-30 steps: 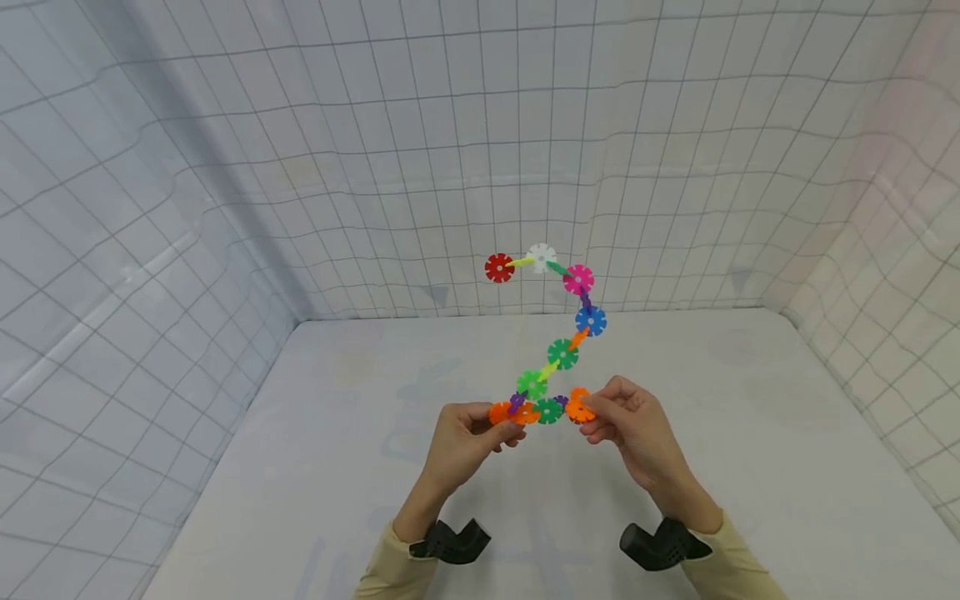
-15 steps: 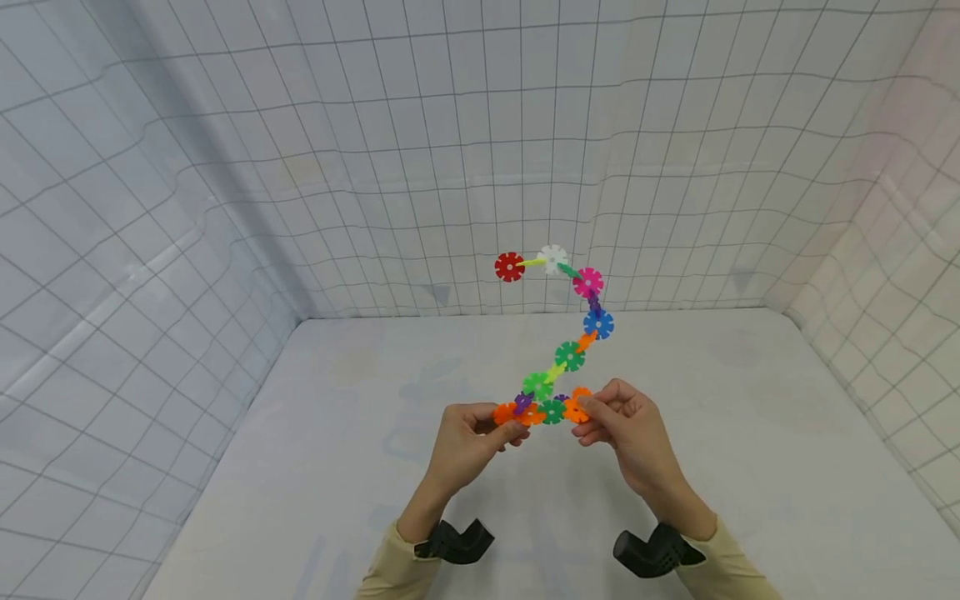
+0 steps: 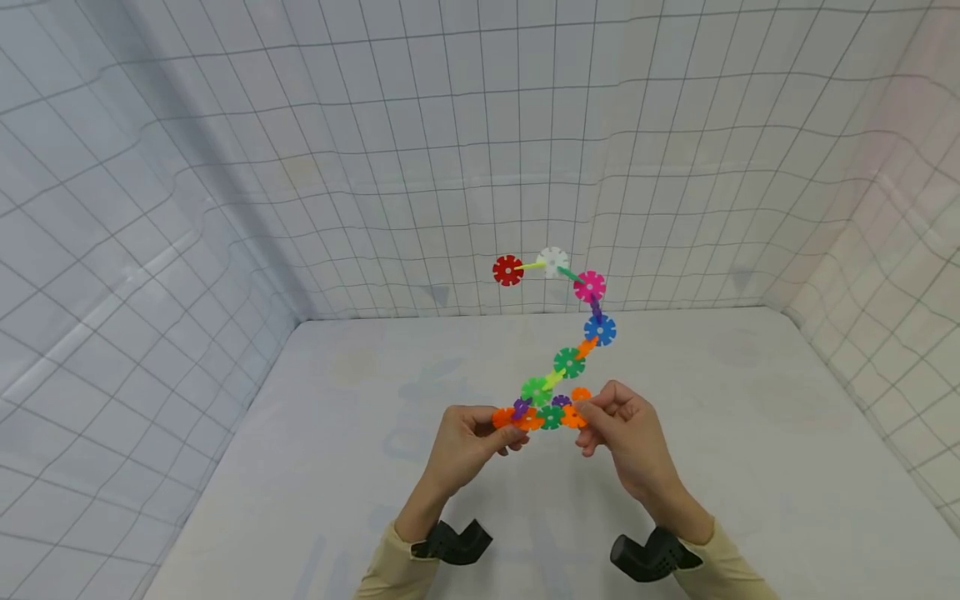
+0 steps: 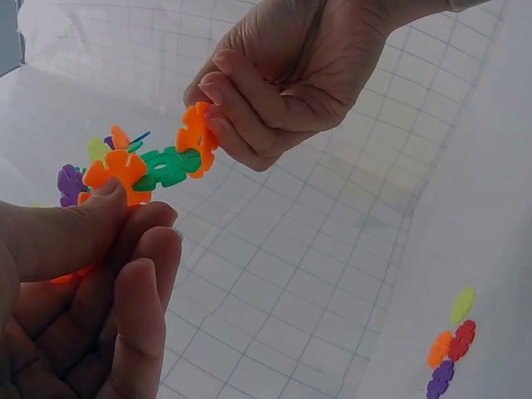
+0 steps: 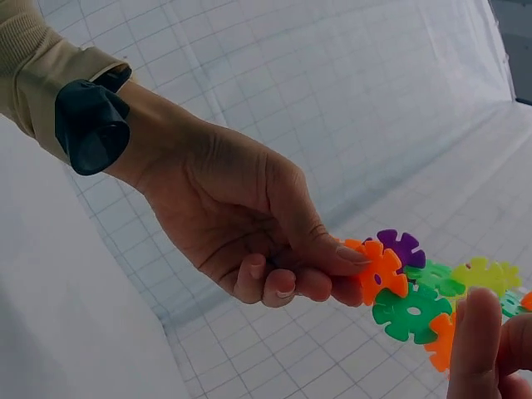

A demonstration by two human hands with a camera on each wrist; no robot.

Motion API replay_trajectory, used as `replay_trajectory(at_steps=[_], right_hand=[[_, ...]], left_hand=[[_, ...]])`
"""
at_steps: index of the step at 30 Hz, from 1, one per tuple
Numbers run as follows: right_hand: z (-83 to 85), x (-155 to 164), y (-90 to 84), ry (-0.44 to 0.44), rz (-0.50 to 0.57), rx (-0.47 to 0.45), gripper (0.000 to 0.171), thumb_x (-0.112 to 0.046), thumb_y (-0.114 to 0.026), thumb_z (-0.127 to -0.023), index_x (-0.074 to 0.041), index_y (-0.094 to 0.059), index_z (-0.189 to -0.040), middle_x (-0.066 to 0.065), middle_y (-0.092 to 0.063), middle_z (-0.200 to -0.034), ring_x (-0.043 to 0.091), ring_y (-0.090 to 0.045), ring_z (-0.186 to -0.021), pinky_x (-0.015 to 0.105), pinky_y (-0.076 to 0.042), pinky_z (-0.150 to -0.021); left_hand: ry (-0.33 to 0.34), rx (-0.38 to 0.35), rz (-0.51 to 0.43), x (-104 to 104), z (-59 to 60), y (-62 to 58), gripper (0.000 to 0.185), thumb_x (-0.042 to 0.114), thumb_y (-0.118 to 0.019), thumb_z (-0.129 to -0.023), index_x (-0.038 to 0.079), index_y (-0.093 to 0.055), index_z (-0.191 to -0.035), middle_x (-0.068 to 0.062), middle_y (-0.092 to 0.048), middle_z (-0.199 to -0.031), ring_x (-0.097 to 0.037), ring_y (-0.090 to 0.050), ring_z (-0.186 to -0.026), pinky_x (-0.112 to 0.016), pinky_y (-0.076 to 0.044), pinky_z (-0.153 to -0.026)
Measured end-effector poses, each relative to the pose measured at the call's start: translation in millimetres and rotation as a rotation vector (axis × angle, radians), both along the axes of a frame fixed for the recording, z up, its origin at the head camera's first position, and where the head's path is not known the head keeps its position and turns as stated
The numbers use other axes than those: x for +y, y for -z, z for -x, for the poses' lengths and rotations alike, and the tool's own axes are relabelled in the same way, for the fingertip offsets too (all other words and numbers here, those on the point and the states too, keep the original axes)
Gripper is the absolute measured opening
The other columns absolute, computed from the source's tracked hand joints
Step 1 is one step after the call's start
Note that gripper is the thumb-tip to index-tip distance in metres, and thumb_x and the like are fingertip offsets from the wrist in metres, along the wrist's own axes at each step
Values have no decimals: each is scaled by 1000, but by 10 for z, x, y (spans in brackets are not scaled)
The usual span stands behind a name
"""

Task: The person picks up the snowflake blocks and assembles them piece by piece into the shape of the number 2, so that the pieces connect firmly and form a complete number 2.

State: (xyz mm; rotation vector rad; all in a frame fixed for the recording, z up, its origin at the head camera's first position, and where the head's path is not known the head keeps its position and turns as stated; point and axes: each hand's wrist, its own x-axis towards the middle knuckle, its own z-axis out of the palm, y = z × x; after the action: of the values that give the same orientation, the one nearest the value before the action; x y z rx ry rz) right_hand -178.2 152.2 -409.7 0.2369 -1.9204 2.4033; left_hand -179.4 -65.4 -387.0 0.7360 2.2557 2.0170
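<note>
My left hand [image 3: 467,440] pinches an orange disc [image 4: 116,173] at one end of the snowflake-disc chain [image 3: 567,362], thumb pressed on its face and fingers curled beneath. My right hand [image 3: 624,433] pinches another orange disc [image 4: 197,138] just across, with a green disc [image 4: 169,166] bridging the small gap between my two sets of fingertips. From that held base, the chain climbs up and away from my hands, past green, blue and pink discs, then bends back over toward my left to finish at a red disc [image 3: 507,270] hanging free in the air. Both hands hover above the white tabletop [image 3: 750,433], well apart from the gridded cloth walls [image 3: 225,167] on either side and beyond.
</note>
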Motion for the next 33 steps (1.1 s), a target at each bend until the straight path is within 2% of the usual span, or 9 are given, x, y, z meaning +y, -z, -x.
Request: replay_trajectory(at_steps=[7, 11, 16, 20, 25, 31, 33], right_hand=[[-6, -26, 20, -28, 92, -19, 14, -4, -61, -92, -2, -52, -82, 7, -63, -66, 13, -62, -52, 24, -53, -53], [-5, -41, 27, -31, 143, -48, 14, -4, -60, -93, -4, -52, -81, 6, -64, -66, 12, -62, -53, 23, -53, -54], [-14, -48, 5, 9, 116, -19, 15, -2, -60, -92, -2, -51, -81, 8, -64, -68, 14, -62, -52, 26, -53, -54], [-21, -48, -12, 37, 71, 35, 15, -1, -61, -92, 2, -48, -84, 11, -64, -70, 17, -63, -53, 30, -54, -54], [-18, -55, -4, 39, 67, 71, 16, 1, -61, -91, 6, -47, -85, 14, -63, -71, 19, -63, -52, 32, -54, -53], [-10, -53, 32, 53, 60, 108, 14, 3, -61, -90, 7, -49, -86, 20, -62, -71, 20, -63, -52, 33, -54, -52], [-8, -51, 33, 53, 60, 122, 14, 3, -61, -90, 8, -49, -86, 24, -61, -72, 21, -63, -52, 33, -54, -51]], left_hand=[[12, -11, -20, -15, 125, 241, 8, -7, -65, -86, -12, -70, -85, -19, -69, -75, -17, -66, -63, -33, -55, -60], [-2, -18, -45, -13, 147, 289, 8, -3, -67, -85, -10, -71, -86, -17, -69, -75, -26, -67, -65, -33, -55, -61], [4, -13, -83, 15, 158, 311, 12, -1, -66, -87, -10, -71, -93, -18, -70, -80, -29, -68, -71, -35, -55, -66], [45, -32, -85, 36, 180, 335, 16, -1, -60, -91, -10, -69, -102, -19, -70, -88, -29, -68, -79, -37, -55, -71], [126, -78, -88, 19, 205, 369, 22, 5, -56, -95, -10, -67, -107, -20, -69, -92, -26, -68, -82, -39, -54, -73], [201, -110, -120, 3, 228, 396, 26, 10, -56, -96, -10, -66, -109, -22, -68, -96, -41, -65, -87, -40, -54, -73], [208, -114, -116, 0, 235, 403, 27, 11, -56, -96, -10, -65, -110, -19, -69, -96, -40, -65, -88, -40, -54, -73]])
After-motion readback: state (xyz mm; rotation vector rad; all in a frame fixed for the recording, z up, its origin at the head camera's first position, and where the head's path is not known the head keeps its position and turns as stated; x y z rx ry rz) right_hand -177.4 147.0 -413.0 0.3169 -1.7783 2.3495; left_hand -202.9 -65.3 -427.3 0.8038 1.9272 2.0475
